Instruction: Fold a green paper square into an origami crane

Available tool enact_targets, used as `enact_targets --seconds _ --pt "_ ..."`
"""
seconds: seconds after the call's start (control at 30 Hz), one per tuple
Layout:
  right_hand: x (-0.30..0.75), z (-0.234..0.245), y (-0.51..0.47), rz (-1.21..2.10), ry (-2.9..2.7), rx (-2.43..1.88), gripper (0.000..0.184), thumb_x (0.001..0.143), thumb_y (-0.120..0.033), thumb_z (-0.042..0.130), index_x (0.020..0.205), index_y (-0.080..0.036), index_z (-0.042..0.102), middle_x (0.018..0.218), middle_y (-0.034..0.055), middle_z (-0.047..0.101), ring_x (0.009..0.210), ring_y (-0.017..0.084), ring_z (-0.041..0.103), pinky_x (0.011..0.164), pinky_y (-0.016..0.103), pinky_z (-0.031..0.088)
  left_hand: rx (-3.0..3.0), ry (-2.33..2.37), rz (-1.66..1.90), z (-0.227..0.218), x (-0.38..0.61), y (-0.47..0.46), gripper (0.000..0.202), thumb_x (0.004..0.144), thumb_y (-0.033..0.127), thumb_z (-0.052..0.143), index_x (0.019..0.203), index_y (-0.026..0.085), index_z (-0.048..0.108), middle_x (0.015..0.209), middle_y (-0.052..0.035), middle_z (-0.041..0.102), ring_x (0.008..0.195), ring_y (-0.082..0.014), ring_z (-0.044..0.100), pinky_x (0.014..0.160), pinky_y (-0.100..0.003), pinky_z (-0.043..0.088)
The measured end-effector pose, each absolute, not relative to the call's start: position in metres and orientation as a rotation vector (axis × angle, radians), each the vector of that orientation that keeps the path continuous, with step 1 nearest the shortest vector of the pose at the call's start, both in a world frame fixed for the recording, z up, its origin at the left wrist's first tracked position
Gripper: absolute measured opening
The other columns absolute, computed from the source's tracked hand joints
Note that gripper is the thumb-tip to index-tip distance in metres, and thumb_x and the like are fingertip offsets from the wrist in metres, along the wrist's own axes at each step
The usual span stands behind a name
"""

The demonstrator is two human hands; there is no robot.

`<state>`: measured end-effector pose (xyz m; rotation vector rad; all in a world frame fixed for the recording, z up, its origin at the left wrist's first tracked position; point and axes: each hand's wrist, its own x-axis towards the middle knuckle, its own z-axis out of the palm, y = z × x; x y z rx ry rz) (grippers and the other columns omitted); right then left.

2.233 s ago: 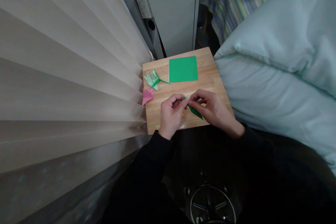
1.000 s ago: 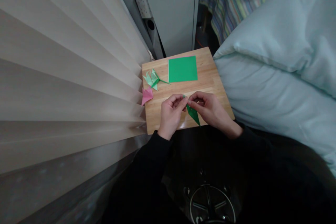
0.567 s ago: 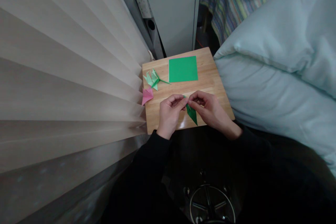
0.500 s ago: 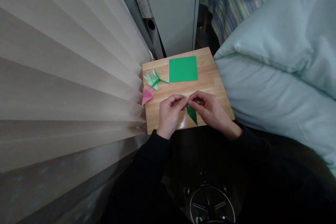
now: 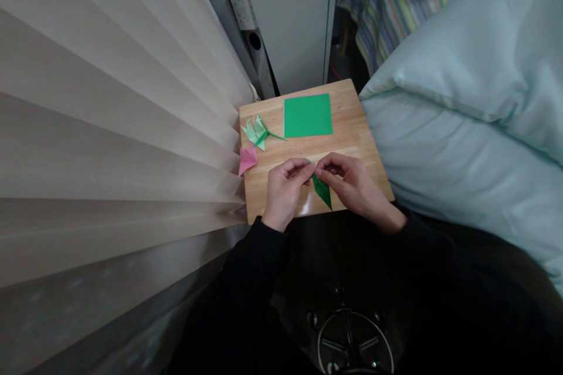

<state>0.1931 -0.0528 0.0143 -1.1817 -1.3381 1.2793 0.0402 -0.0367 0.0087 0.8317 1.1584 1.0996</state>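
Head view: green folded paper [image 5: 323, 193] in two hands, over the table [image 5: 367, 152]

On my feed the left hand [image 5: 284, 188] and right hand [image 5: 353, 183] nearly meet at the thumbs, both pinching the paper's upper end, which their fingers partly hide; its pointed lower end slants down toward the table's near edge. Beyond them I see a flat green sheet [image 5: 308, 116]. Left of it, near the curtain [image 5: 176, 146], lies a green figure [image 5: 260, 135], with a pink figure [image 5: 248, 160] just beside it on the near side

The folded green paper [image 5: 323, 192] is slim, sharp-tipped and slanting.
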Motion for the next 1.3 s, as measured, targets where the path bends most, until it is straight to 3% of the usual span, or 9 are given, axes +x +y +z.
enact_targets --seconds 0.57,0.8,1.1,1.3 --pt "0.189 0.0124 -0.0542 1.315 -1.313 -1.204 0.016 0.092 -0.032 0.067 0.083 -0.019 0.065 0.078 0.0017 0.069 0.073 0.016 0.064 0.07 0.031 0.051 0.812 1.142 1.09 0.0119 0.043 -0.0378 0.027 0.069 0.036 0.088 0.08 0.017 0.071 0.065 0.0027 0.061 0.055 -0.0067 0.05 0.054 -0.022 0.039" --pt "0.1885 0.0066 -0.055 1.381 -1.355 -1.247 0.018 0.088 -0.035 0.07 0.084 -0.019 0.066 0.074 0.0015 0.068 0.069 0.016 0.062 0.062 0.03 0.047 0.785 1.158 1.192 0.011 0.0392 -0.0343 0.028 0.073 0.039 0.087 0.077 0.017 0.07 0.068 0.0027 0.061 0.058 -0.0061 0.049 0.055 -0.02 0.037" --pt "0.1875 0.0084 -0.0567 1.393 -1.421 -1.248 0.019 0.091 -0.037 0.067 0.083 -0.02 0.067 0.075 0.0015 0.069 0.071 0.017 0.063 0.064 0.03 0.048 0.699 1.151 1.252 0.0106 0.0387 -0.0334 0.026 0.072 0.034 0.088 0.08 0.018 0.068 0.074 0.0028 0.063 0.063 -0.0064 0.054 0.059 -0.02 0.042" --pt "0.193 0.01 -0.0551 1.314 -1.473 -1.268 0.02 0.092 -0.035 0.063 0.082 -0.019 0.067 0.075 0.0022 0.068 0.07 0.017 0.061 0.065 0.031 0.047 0.711 1.136 1.148 0.0068 0.0384 -0.034 0.031 0.063 0.028 0.093 0.083 0.017 0.072 0.077 0.0013 0.069 0.069 -0.0087 0.062 0.068 -0.022 0.049"
